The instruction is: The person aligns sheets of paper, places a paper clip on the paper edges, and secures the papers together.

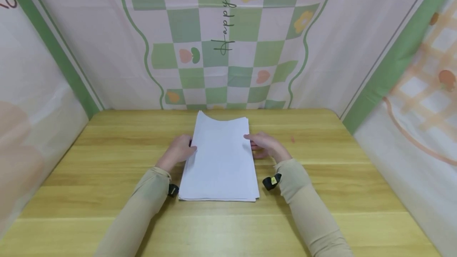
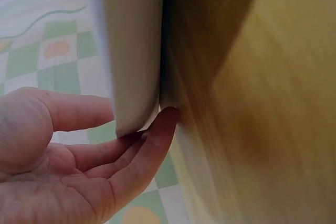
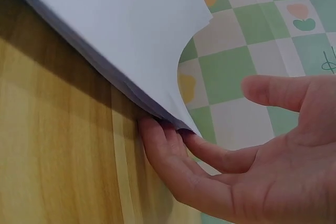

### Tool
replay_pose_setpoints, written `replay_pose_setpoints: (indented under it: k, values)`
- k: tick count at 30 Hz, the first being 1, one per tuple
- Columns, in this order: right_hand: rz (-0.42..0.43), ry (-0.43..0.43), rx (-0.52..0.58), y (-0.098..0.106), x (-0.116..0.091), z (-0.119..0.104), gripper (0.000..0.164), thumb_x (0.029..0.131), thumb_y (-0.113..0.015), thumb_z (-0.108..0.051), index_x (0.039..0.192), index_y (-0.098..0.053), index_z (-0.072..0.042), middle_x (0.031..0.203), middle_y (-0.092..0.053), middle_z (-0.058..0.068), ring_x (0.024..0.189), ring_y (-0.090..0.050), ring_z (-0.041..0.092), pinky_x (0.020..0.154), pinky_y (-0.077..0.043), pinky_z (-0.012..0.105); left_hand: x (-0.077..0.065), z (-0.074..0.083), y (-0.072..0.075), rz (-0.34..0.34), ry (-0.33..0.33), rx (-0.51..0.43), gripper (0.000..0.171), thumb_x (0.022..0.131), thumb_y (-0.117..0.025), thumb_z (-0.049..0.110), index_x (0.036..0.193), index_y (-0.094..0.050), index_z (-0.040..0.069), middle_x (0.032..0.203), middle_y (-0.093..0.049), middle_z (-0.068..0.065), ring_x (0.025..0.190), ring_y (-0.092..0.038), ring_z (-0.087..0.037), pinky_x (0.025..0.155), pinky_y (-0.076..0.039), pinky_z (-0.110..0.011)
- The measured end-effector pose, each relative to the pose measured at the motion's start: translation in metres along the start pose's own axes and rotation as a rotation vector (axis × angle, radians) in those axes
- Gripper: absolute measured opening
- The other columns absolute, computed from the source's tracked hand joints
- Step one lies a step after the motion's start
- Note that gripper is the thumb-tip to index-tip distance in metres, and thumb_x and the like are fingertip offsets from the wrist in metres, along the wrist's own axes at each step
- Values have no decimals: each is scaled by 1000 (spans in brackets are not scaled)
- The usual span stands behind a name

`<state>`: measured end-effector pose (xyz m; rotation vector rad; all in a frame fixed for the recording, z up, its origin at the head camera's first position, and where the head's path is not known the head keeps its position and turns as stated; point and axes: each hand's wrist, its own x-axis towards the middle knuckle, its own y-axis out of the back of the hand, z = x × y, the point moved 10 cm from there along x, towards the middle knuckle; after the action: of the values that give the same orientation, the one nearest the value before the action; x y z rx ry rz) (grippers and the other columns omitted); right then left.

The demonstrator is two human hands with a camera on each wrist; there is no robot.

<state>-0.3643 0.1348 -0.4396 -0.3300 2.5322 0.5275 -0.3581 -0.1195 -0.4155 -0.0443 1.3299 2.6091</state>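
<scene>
A stack of white paper (image 1: 219, 162) lies upright to me at the middle of the table, its far edge bowed with the corners lifted. My left hand (image 1: 180, 148) holds the stack's left edge. In the left wrist view, the thumb meets one face of the paper (image 2: 131, 51) and the fingers curl under the edge. At the right edge is my right hand (image 1: 265, 144). Seen from the right wrist, its fingers (image 3: 163, 145) touch the underside of the paper (image 3: 131, 30) near a corner, while the thumb stands apart from the sheets.
The wooden table (image 1: 107, 177) reaches around the stack on every side. Behind it hangs a green-and-white checked cloth (image 1: 214, 50), with further cloth walls at the left (image 1: 43, 110) and right (image 1: 403, 138). A small black device (image 1: 272, 181) sits at the right wrist.
</scene>
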Motion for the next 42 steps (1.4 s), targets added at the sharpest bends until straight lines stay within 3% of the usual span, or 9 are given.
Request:
replay_pose_setpoints:
  k: [5, 8, 16, 19, 27, 34, 38, 42]
  values:
    - [-10, -5, 44, -1, 2, 1, 59, 96, -51, -32, 138, -32, 6, 135, -38, 22, 112, -45, 27, 92, -50, 43, -1, 1, 0, -6, 9, -22, 36, 91, -57, 16, 121, -57, -4, 114, -64, -21, 89, -62, -26, 76, -53, -37]
    - [-16, -6, 63, -1, 3, 2, 60, 96, -52, -32, 139, -32, 6, 134, -38, 21, 112, -45, 27, 93, -50, 43, -2, 2, 0, -4, 18, -29, 36, 91, -57, 17, 120, -58, -4, 111, -64, -21, 87, -62, -25, 74, -53, -36]
    - [-31, 10, 62, 0, 6, 3, 44, 96, -52, -29, 124, -40, 3, 107, -42, 10, 93, -46, 19, 86, -51, 37, -2, 2, -1, -6, 26, -31, 38, 91, -58, 20, 121, -57, -3, 109, -65, -19, 83, -60, -23, 71, -52, -33]
    - [-30, 12, 46, 0, 8, 4, 41, 95, -53, -27, 122, -43, 2, 104, -44, 8, 90, -47, 17, 84, -52, 35, -1, 2, -1, -10, 11, -28, 36, 92, -58, 20, 120, -58, -4, 105, -65, -18, 81, -60, -23, 69, -52, -32]
    - [-52, 51, -10, -2, 10, 4, 57, 96, -51, -24, 140, -31, 8, 127, -44, 19, 102, -49, 21, 86, -51, 34, 0, 2, -2, -41, -17, -21, 17, 92, -57, 16, 93, -60, 0, 75, -56, -9, 65, -53, -20, 55, -45, -27]
    - [-28, 69, -26, 0, 13, 4, 60, 94, -55, -20, 141, -29, 8, 130, -43, 23, 105, -50, 25, 85, -52, 35, 0, 2, -1, -43, -37, -19, 14, 91, -55, 12, 80, -56, 4, 67, -50, -5, 59, -49, -17, 51, -43, -26]
    - [-29, 84, -20, -1, 14, 4, 55, 93, -55, -14, 138, -32, 9, 126, -45, 22, 103, -52, 25, 85, -53, 35, -1, 2, -2, -42, -23, -36, 12, 92, -54, 11, 92, -60, 0, 71, -53, -7, 62, -51, -18, 53, -44, -26]
    - [-30, 109, -28, -3, 18, 4, 45, 92, -54, -7, 131, -40, 10, 113, -53, 17, 90, -58, 20, 77, -54, 30, -1, 2, -3, -40, -16, -33, 23, 94, -52, 10, 111, -59, -3, 78, -57, -10, 67, -54, -20, 56, -46, -27]
